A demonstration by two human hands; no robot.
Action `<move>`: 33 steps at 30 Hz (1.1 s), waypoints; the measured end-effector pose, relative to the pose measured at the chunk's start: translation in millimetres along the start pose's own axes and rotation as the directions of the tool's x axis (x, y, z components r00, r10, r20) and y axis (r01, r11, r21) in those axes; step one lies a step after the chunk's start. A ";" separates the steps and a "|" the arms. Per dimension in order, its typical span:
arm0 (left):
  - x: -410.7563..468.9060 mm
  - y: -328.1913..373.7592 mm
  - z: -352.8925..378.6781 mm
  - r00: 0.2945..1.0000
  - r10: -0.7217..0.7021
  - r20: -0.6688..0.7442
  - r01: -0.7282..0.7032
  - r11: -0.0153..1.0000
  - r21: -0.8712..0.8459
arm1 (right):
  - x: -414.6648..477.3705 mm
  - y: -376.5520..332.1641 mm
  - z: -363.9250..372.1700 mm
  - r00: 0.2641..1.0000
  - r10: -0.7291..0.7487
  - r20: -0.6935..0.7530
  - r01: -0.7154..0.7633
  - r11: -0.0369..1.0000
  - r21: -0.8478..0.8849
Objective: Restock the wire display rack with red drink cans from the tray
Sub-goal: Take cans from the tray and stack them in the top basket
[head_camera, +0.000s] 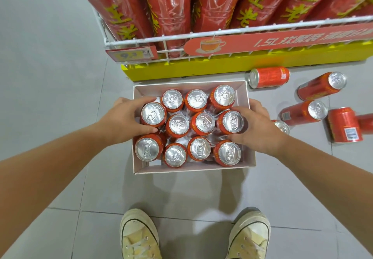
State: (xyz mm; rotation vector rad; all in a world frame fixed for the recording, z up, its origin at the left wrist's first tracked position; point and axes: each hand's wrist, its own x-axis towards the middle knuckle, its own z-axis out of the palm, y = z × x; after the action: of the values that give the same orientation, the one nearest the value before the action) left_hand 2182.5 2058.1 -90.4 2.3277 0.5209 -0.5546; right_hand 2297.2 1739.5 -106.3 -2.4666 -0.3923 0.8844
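Two hands grip cans: our left hand (123, 115) wraps one aluminium-topped red can (153, 114), our right hand (257, 126) another (230, 122), both upright in the shallow cardboard tray (250, 155) on smooth grey floor tiles (60, 97). Beyond stands the white wire rack (161, 38), with loose cans (268, 76) lying alongside.

12 upright cans (177, 124) pack the tray (250, 158) tightly; loose cans (303, 113) clutter floor at right, while left floor (60, 97) lies open.
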 end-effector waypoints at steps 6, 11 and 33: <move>4.4 -4.8 3.9 0.999 0.024 -0.039 -0.025 0.999 -0.024 | -1.1 -5.0 9.7 0.991 0.031 -0.130 -0.022 0.998 0.065; -1.6 2.0 -7.5 0.982 -0.051 -0.183 -0.011 0.947 -0.322 | -18.8 -16.5 -5.2 0.966 0.053 -0.252 0.002 0.977 0.213; -129.5 248.4 -211.7 0.998 0.005 -0.057 -0.049 0.581 -0.812 | -146.4 -218.1 -255.1 0.989 -0.071 -0.130 0.148 0.497 0.855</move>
State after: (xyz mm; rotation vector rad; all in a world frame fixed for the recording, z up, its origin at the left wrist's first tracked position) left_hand 2251.8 2005.8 249.8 1.4373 0.5993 -0.1575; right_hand 2332.3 1773.2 256.6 -1.4844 -0.0238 0.6735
